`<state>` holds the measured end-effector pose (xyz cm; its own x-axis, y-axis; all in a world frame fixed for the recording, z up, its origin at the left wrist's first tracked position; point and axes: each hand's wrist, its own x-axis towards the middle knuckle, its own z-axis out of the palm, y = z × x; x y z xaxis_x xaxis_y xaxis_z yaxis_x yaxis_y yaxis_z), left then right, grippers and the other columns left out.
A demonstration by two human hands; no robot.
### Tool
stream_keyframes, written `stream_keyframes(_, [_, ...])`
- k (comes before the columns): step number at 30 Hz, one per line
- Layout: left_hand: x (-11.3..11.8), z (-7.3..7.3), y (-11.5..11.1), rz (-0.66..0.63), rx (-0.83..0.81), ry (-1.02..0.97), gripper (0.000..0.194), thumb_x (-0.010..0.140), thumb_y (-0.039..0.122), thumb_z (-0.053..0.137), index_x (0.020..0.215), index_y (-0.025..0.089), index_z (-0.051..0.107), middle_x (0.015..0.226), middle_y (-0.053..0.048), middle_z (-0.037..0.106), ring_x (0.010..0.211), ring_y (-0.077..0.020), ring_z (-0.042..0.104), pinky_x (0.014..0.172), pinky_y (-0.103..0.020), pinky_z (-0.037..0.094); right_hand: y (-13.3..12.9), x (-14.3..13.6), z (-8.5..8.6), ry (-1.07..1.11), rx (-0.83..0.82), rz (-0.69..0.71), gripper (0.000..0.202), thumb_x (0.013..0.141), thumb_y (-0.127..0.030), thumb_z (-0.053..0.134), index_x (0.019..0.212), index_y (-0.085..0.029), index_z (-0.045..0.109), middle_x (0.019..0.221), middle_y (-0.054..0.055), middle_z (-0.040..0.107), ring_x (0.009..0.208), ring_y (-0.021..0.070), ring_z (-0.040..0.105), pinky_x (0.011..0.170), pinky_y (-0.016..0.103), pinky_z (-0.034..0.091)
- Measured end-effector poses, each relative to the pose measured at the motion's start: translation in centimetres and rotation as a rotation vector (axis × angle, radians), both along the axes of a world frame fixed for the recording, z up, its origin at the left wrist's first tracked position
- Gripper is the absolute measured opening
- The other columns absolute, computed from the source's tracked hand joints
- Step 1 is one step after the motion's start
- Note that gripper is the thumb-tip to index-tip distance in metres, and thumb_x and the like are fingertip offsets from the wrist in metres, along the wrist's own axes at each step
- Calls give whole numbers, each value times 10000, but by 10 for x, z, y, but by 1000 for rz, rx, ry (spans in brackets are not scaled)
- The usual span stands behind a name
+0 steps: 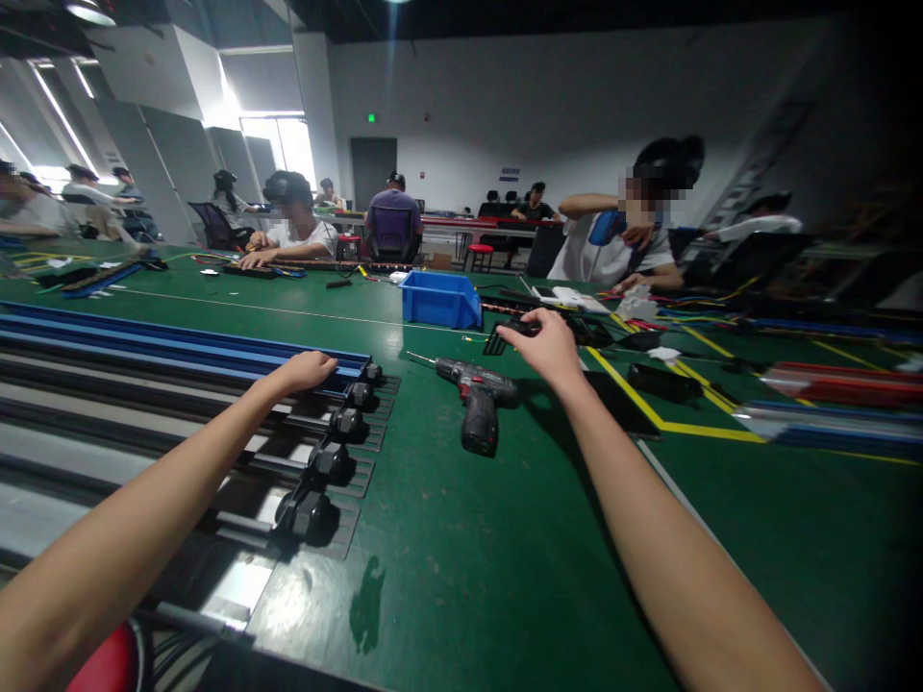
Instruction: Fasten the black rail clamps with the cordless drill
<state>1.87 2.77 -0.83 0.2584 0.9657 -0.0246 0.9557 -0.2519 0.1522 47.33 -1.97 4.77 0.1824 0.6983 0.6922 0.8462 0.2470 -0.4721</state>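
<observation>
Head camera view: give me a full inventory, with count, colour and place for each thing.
Tabletop: one, green, centre.
Long bars: several, blue, black and silver, left side.
End knobs: five, black, along the bars' near ends.
Drill: one, black and grey, mid-table.
Bin: one, blue, beyond the drill.
Slotted piece: one, black, at the right hand's fingers.
Tape lines: several, yellow, right side.
Stools: at least two, red, background.
People: several, mixed clothing, around and behind the table.
Left hand: one, bare, on the bars.
Right hand: one, bare, above the drill's far side.
</observation>
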Motion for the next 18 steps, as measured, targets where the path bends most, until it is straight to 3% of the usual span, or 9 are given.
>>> stream_keyframes(4, [0,1,0,0,-4,1,535,917,512,278,788,164,664,859,-151,715,819,-283,665,774,-316,446,15,45,-28,29,-24,-118,375,695,-480,766,855,-202,571,934,118,611,864,247,557,804,355,436])
stream_keyframes(7, [1,2,-1,4,-8,7,536,915,513,280,792,162,665,875,-153,722,844,-283,672,792,-309,451,20,62,-53,47,-21,-152,361,715,-466,743,870,-199,555,946,128,597,863,242,546,806,354,434])
stream_keyframes(12, [6,6,-5,42,-11,3,513,897,498,319,801,154,686,899,-155,735,893,-289,681,816,-305,463,24,66,-85,36,6,-141,312,748,-433,695,849,-216,495,937,90,562,895,250,535,846,374,448])
stream_keyframes(18, [13,14,-13,72,1,-35,460,860,479,391,796,151,707,894,-152,745,938,-304,685,824,-302,477,26,60,-101,-39,7,-43,259,788,-361,638,888,-227,440,1025,97,526,970,250,518,904,374,436])
